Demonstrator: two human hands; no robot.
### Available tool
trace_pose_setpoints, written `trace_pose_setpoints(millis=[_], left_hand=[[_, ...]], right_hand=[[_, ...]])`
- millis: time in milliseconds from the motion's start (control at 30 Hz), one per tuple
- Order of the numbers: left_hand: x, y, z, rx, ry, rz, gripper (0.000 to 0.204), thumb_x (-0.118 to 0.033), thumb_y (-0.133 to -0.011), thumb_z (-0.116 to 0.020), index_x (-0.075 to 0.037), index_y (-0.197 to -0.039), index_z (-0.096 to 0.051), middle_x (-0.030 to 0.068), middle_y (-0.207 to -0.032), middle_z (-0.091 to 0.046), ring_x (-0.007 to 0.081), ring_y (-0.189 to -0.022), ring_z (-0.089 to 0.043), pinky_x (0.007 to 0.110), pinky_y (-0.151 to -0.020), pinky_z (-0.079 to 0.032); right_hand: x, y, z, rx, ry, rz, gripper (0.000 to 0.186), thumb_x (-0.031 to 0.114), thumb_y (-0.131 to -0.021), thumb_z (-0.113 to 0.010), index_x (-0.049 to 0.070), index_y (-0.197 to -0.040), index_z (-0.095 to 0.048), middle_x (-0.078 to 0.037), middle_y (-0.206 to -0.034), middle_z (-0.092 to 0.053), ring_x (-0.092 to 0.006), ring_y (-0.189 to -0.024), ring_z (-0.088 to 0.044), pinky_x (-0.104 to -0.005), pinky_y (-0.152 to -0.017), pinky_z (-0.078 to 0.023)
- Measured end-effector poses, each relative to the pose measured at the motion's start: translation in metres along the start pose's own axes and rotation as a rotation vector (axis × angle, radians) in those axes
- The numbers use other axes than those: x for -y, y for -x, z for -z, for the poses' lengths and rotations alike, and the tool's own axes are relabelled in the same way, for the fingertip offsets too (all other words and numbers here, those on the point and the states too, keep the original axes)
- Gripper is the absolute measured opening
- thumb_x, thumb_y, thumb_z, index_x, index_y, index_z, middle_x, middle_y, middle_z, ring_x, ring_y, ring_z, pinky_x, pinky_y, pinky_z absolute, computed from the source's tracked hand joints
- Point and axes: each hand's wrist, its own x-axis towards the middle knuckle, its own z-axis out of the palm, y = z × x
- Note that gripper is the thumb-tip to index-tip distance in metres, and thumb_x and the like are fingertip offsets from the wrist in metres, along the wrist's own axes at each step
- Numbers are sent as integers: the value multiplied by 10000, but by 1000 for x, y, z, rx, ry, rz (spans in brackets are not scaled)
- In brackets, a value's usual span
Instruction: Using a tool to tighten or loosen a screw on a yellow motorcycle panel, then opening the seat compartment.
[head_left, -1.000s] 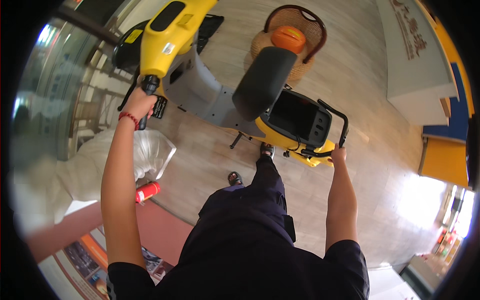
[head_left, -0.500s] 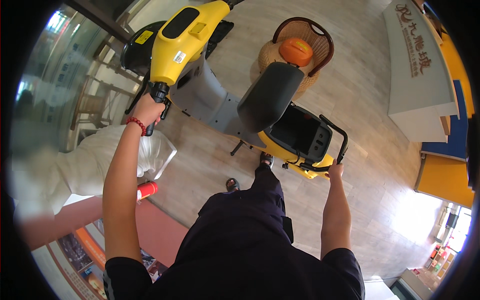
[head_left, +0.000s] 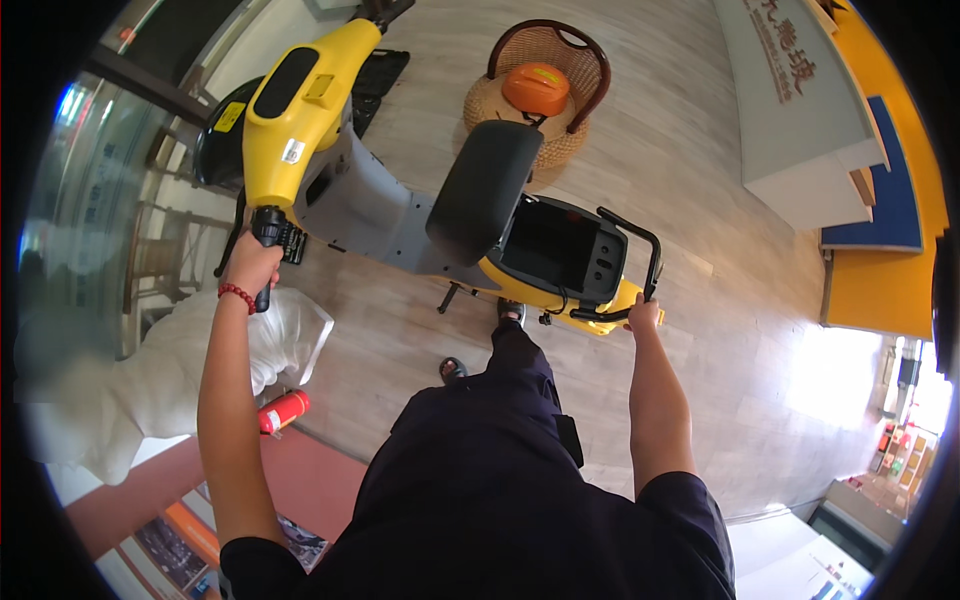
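Observation:
A yellow and grey electric scooter (head_left: 385, 210) stands across the floor in front of me. My left hand (head_left: 252, 264), with a red bead bracelet at its wrist, is wrapped round the scooter's near handlebar grip (head_left: 266, 238). At the scooter's rear, my right hand (head_left: 643, 313) holds the black grab rail (head_left: 655, 262). The black seat (head_left: 485, 190) is tipped up, and the dark storage compartment (head_left: 550, 245) under it lies exposed. Below the body the kickstand (head_left: 447, 297) sticks out, close to my feet.
Beyond the scooter, an orange helmet (head_left: 536, 90) rests on a wicker chair (head_left: 580, 60). A black tool case (head_left: 385, 85) lies past the front. A red fire extinguisher (head_left: 284, 411) and white plastic sheeting (head_left: 190, 350) are at left; a white counter (head_left: 800, 130) stands at right.
The view has shifted, so the scooter, chair and counter sit further left in it. Both hands keep their holds on the handlebar grip and grab rail. The seat stays raised.

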Motion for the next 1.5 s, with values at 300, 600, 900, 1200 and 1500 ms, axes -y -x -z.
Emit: trace_pose_setpoints(millis=[300, 600, 900, 1200, 1500], left_hand=[[21, -10, 3, 26, 90, -19, 69, -61, -701, -528, -32, -701, -465, 38, -516, -471, 128, -374, -458, 270, -340, -383], [29, -39, 5, 65, 28, -106, 122, -127, -707, -550, -39, -664, -477, 40, -538, -477, 140, -403, -473, 276, -367, -404], [22, -51, 8, 97, -1, -126, 152, -158, -717, -542, -42, -638, -485, 40, -536, -472, 140, -429, -468, 264, -394, -404], [33, -49, 6, 68, 19, -113, 125, -128, -704, -533, -31, -642, -485, 56, -504, -469, 165, -378, -462, 289, -363, -395], [37, -20, 2, -44, 15, 40, 82, -62, -708, -490, -41, -786, -471, 48, -560, -461, 155, -404, -461, 289, -381, -404]], right_hand=[[-71, 44, -13, -77, -325, -60, 315, 317, -904, -440, 6, -924, -484, -83, -605, -508, -185, -480, -561, -312, -380, -461], [-320, 183, -73, 45, -9, -566, 368, 357, -853, -515, 19, -969, -607, -154, -802, -606, -283, -703, -593, -385, -598, -488], [-365, 300, -95, 244, -620, -730, 327, 312, -865, -505, 7, -872, -623, -66, -564, -470, -176, -471, -464, -306, -422, -410], [-191, 153, -14, 126, -907, -342, 348, 362, -852, -512, 72, -1031, -580, -55, -783, -552, -178, -641, -568, -316, -575, -508], [20, 53, 30, -5, -652, -120, 387, 344, -893, -488, -2, -1057, -543, -96, -692, -571, -165, -493, -561, -279, -458, -498]])
